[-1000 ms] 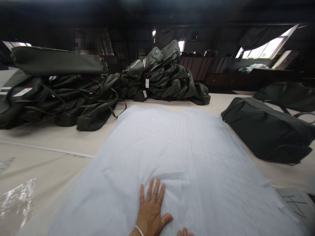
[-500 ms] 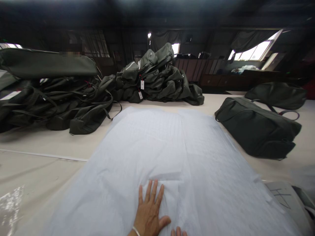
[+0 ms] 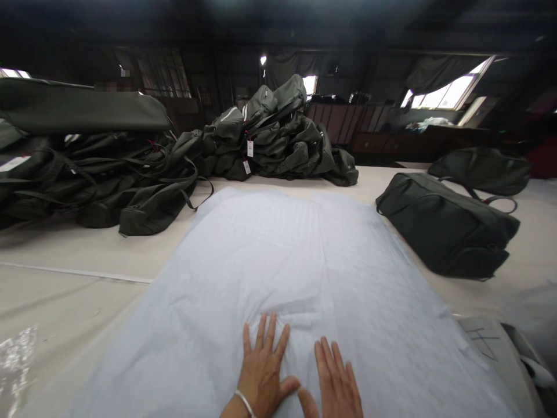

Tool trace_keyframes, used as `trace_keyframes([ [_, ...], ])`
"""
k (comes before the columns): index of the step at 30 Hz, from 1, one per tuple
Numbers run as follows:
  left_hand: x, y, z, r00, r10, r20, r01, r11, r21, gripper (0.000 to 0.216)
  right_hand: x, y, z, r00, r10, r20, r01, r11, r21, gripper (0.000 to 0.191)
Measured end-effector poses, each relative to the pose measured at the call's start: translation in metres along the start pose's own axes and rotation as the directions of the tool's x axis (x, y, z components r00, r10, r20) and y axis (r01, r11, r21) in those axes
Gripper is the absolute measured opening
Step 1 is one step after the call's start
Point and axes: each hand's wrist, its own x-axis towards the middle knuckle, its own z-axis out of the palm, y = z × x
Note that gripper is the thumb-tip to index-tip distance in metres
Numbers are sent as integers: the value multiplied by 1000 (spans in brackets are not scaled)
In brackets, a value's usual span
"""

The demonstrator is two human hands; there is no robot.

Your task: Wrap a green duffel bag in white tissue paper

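Observation:
A large sheet of thin white paper (image 3: pixel 296 261) lies spread over the pale table (image 3: pixel 78 273) in front of me. My left hand (image 3: pixel 263 371) rests flat on its near part, fingers stretched out and slightly apart, a thin white band on the wrist. My right hand (image 3: pixel 337 383) lies flat beside it on the same sheet, fingers extended, thumb almost touching the left thumb. Neither hand holds anything.
A dark green bag (image 3: pixel 444 229) lies on the table to the right of the sheet, another bag (image 3: pixel 481 168) behind it. Heaps of dark green bags (image 3: pixel 278 133) with white tags fill the back and left (image 3: pixel 96 168). A marked card (image 3: pixel 491 348) sits at near right.
My right hand has slid forward onto the sheet beside the left; before, only its fingertips showed at the bottom edge. The left hand stays flat in place.

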Motion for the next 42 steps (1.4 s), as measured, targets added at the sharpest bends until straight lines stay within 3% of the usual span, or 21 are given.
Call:
trace_keyframes([
  [4,1,-1,2,1000,-8,13,8,1000,6,98,72,16,2,978,-188,94,190,982,-15,68],
  [7,2,-2,1,999,-4,42,4,1000,-15,105,95,29,28,962,-158,224,162,987,2,63],
  [10,2,-2,-4,999,15,52,-13,999,-49,108,95,40,53,937,-97,335,96,995,19,60],
  [13,2,0,-9,998,53,40,-50,996,-71,108,90,46,64,929,-80,360,77,997,20,61],
  [21,10,2,-8,986,133,96,-124,988,-97,101,86,44,60,952,-53,302,51,999,13,61],
  [27,13,3,-9,988,111,107,-102,991,-93,96,115,35,54,973,-29,229,25,999,21,59],
  [31,17,3,-10,984,86,154,-75,994,-75,96,131,39,66,934,21,356,-36,999,36,59],
  [36,23,5,-10,977,70,202,-57,996,-71,95,130,45,78,886,80,457,-129,988,79,61],
  [42,28,16,-30,970,0,242,-10,999,40,92,149,41,53,837,141,529,-289,934,208,60],
])
